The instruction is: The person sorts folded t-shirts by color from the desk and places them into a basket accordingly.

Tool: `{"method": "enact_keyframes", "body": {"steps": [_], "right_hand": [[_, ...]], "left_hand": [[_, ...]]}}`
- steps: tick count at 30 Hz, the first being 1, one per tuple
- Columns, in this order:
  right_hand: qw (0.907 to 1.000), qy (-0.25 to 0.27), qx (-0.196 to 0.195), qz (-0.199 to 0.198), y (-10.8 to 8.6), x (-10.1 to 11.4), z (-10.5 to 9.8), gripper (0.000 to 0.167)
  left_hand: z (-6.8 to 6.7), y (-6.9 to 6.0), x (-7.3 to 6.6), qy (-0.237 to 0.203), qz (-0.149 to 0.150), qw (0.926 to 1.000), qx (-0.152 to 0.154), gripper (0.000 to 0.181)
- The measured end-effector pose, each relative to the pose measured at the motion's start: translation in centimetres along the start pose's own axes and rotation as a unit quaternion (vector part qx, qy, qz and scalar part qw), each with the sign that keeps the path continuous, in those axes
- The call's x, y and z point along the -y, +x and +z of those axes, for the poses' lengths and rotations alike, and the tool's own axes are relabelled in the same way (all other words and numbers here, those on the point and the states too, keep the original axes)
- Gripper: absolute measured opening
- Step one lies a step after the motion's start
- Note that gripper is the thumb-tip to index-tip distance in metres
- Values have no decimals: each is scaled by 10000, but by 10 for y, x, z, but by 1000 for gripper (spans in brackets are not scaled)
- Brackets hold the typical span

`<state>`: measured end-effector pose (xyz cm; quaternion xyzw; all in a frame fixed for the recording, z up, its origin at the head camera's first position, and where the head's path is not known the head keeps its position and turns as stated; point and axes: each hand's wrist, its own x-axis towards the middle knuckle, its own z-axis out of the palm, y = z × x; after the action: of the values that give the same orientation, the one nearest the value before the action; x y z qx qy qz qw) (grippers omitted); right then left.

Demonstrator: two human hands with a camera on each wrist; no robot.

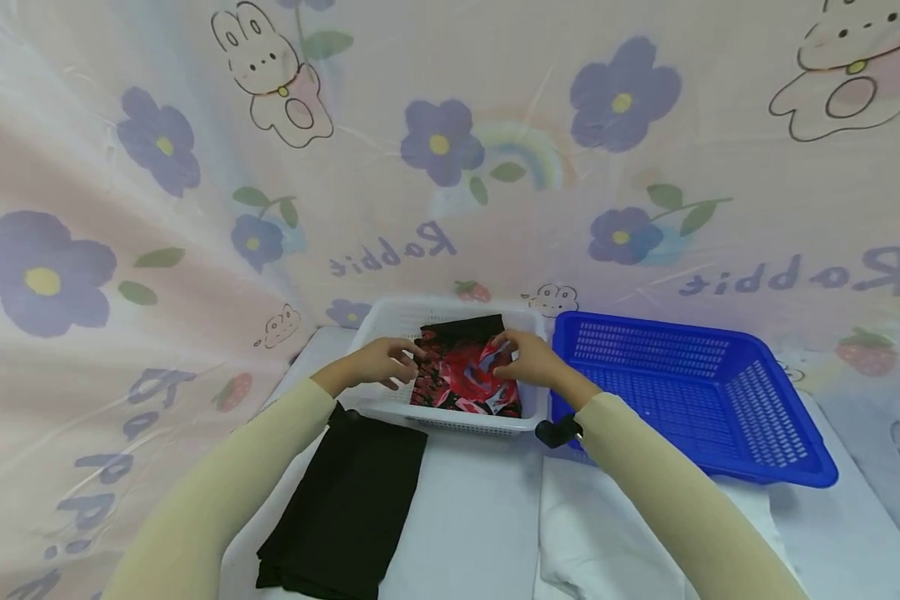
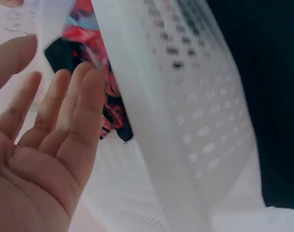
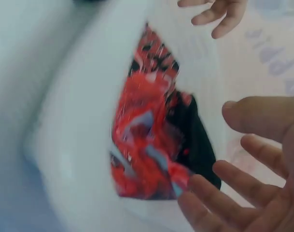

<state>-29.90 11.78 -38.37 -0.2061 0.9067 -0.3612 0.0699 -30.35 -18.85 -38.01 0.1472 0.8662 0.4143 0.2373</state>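
Both hands are ungripped: the left hand [image 1: 378, 363] has its fingers loosely extended and the right hand [image 1: 531, 358] is spread with slightly bent fingers, neither curled round anything. Between them lies the folded red, black and grey patterned cloth [image 1: 465, 379], flat inside the white perforated plastic basket [image 1: 450, 417], with a plain black band at the edge farthest from the person; whether any fingertip touches it I cannot tell. The hands flank the cloth at its two sides, which probably suits squaring or steadying a soft, flat thing, and the basket walls around it likely keep it contained. Nearer the person than the left hand, outside the basket, lies a black folded fabric piece [image 1: 352, 508] on the white-covered table [image 1: 480, 508]. Beyond the right hand, on its outer side, stands a blue perforated plastic basket [image 1: 660, 323], partly hidden by the right forearm; below that forearm is a white folded cloth [image 1: 600, 525]. The white basket's raised rim and the blue basket close beside the right wrist could hamper low sideways reaching
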Motion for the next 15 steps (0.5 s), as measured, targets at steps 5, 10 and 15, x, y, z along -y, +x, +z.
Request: {"method": "enact_keyframes", "body": {"steps": [5,10,15], "right_hand": [[9991,404,-115,-74,-21,11,5,47],[9954,860,-261,-346,-43,22,14,45],[9913,962,-312,-847,-62,39,28,43]], "left_hand": [[6,-31,2,-288,545,9968,-504,46],[16,-66,3,-495,1039,9901,-808,47],[30,-102,12,-678,1267,9849,-959,47]]}}
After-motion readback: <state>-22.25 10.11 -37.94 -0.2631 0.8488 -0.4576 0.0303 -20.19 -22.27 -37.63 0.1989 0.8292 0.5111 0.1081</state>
